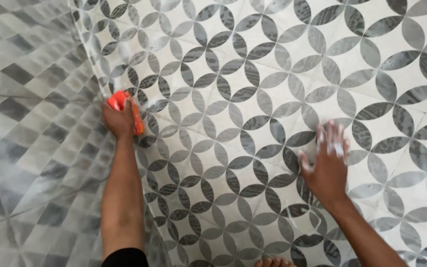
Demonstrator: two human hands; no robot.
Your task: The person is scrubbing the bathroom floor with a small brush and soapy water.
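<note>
Orange brush (124, 106) in left hand (118, 120) scrubs patterned tile floor (253, 74)

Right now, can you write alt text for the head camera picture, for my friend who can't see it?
A person's left hand presses an orange scrubber against the corner where two tiled surfaces meet. Their right hand, flecked with white foam, rests flat with fingers spread on the petal-patterned grey and white tiles. Toes show at the bottom edge.

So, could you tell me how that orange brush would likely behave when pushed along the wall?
The orange brush looks rigid, plastic, probably light. The left hand wraps it; suds on the tiled wall suggest a slippery grip.
</note>
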